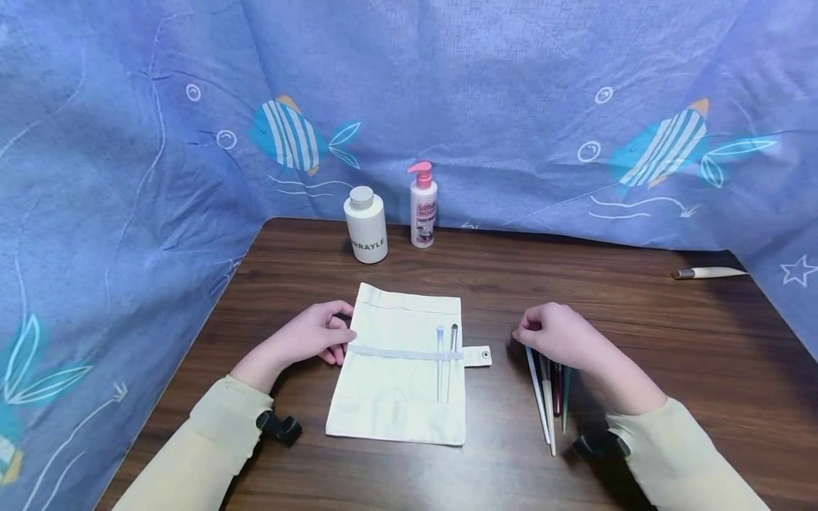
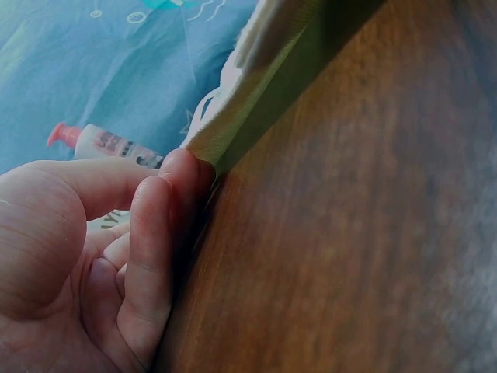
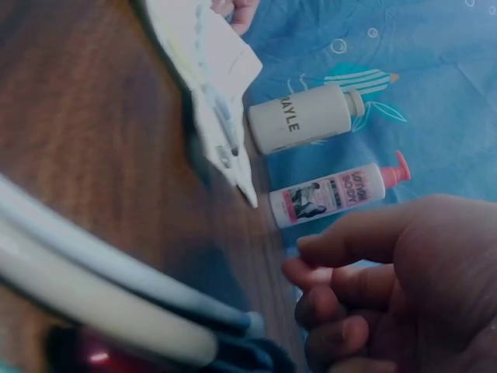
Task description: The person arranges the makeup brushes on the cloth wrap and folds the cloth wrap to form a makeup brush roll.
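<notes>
A cream cloth brush roll [image 1: 396, 383] lies unfolded on the table, with two slim makeup brushes [image 1: 439, 369] tucked under its elastic band. My left hand [image 1: 316, 332] pinches the roll's left edge; in the left wrist view, thumb and fingertips meet at the cloth's raised side [image 2: 225, 140]. My right hand [image 1: 562, 333] hovers over the upper ends of several loose brushes [image 1: 547, 411], whose handles are white, beige, dark red and green. In the right wrist view, the right hand's fingers bend loosely and nothing shows between them. The hand hides the brush heads from above.
Behind the roll stand a white bottle [image 1: 367, 231] and a pink-topped pump bottle [image 1: 424, 213]. Another brush with a pale handle [image 1: 712, 272] lies at the far right edge. A snap strap [image 1: 477, 356] sticks out from the roll's right side. A blue fish-print curtain [image 1: 498, 106] hangs behind the table.
</notes>
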The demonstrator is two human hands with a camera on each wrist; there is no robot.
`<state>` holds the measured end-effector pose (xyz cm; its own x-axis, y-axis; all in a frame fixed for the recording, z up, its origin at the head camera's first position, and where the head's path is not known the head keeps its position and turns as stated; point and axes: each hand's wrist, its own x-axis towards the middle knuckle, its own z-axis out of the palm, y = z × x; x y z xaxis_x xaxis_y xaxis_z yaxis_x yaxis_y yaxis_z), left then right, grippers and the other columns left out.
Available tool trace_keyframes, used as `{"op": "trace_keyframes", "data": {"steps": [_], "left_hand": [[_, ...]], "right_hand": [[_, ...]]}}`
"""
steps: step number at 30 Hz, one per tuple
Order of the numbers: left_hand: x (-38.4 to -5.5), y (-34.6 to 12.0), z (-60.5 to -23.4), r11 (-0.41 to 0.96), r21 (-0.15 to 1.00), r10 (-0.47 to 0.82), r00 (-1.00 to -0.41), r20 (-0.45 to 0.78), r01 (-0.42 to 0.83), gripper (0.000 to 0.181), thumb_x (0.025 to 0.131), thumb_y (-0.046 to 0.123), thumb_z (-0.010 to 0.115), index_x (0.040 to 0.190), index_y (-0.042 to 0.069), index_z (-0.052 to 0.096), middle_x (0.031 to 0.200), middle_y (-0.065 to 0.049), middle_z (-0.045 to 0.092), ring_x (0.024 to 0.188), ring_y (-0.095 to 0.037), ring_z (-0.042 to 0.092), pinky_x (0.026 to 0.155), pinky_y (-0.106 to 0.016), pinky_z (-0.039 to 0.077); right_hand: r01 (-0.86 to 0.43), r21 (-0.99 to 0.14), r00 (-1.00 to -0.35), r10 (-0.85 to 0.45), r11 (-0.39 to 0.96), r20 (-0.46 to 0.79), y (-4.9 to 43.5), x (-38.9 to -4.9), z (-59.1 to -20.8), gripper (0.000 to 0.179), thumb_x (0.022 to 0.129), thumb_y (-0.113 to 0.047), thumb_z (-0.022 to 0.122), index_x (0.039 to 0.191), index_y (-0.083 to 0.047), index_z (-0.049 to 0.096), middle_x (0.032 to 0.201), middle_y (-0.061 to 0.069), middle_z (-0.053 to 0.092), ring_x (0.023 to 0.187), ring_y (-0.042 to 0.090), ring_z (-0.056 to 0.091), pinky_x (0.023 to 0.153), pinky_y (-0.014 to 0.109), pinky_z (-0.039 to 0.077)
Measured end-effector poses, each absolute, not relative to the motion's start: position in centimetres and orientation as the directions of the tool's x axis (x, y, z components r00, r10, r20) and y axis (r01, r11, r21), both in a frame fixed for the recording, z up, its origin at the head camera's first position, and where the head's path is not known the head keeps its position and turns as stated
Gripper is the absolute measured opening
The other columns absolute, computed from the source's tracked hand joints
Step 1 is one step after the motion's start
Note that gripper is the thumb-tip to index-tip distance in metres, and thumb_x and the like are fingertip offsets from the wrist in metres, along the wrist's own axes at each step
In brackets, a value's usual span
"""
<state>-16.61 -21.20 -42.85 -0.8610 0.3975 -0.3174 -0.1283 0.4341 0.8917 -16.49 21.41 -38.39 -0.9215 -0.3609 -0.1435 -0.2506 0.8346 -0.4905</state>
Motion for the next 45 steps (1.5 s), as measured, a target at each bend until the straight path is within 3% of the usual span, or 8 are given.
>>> {"op": "trace_keyframes", "data": {"steps": [10,17,19,36,45], "left_hand": [[-16.7,-21.0,-42.8,0.445,0.887,0.397,-0.860,-0.320,-0.125,0.044,0.097,0.011,0.067,0.135,-0.002,0.048,0.073,-0.009,0.068,0.060,-0.019,0.067,0.055,-0.031,0.059],[-16.6,-21.2,-42.9,0.454,0.881,0.386,-0.863,-0.326,-0.129,0.042,0.097,0.011,0.067,0.133,-0.002,0.049,0.072,-0.009,0.067,0.059,-0.019,0.067,0.055,-0.031,0.059],[-16.6,-21.2,-42.9,0.451,0.883,0.388,-0.862,-0.325,-0.131,0.042,0.097,0.010,0.067,0.133,-0.002,0.049,0.072,-0.009,0.067,0.059,-0.019,0.067,0.055,-0.031,0.059],[-16.6,-21.1,-42.8,0.441,0.888,0.390,-0.863,-0.320,-0.131,0.043,0.097,0.010,0.067,0.134,-0.002,0.049,0.071,-0.008,0.067,0.059,-0.019,0.067,0.054,-0.030,0.059],[-16.6,-21.2,-42.9,0.439,0.889,0.386,-0.866,-0.319,-0.132,0.044,0.097,0.011,0.067,0.135,-0.002,0.049,0.071,-0.008,0.067,0.059,-0.019,0.068,0.053,-0.030,0.058]], "right_hand": [[-0.241,-0.371,-0.938,-0.312,0.897,-0.147,21.4,-15.3,-38.9,0.018,0.090,-0.022,0.069,0.073,-0.017,0.066,0.065,-0.006,0.057,0.059,0.013,0.049,0.059,0.032,0.042],[-0.243,-0.304,-0.930,-0.310,0.921,-0.195,21.1,-15.2,-39.0,0.041,0.089,-0.024,0.067,0.059,-0.022,0.038,0.055,-0.009,0.035,0.051,0.012,0.038,0.053,0.030,0.029],[-0.242,-0.286,-0.931,-0.305,0.927,-0.199,21.0,-15.1,-39.1,0.043,0.088,-0.025,0.067,0.058,-0.022,0.036,0.054,-0.010,0.033,0.051,0.012,0.037,0.052,0.030,0.027],[-0.225,-0.198,-0.931,-0.270,0.954,-0.246,21.2,-14.9,-39.1,0.043,0.086,-0.033,0.071,0.056,-0.023,0.042,0.054,-0.007,0.043,0.052,0.015,0.045,0.049,0.032,0.032],[-0.224,-0.195,-0.929,-0.270,0.955,-0.252,21.1,-14.9,-39.2,0.048,0.084,-0.038,0.077,0.055,-0.024,0.041,0.053,-0.008,0.040,0.052,0.015,0.044,0.048,0.032,0.031]]}}
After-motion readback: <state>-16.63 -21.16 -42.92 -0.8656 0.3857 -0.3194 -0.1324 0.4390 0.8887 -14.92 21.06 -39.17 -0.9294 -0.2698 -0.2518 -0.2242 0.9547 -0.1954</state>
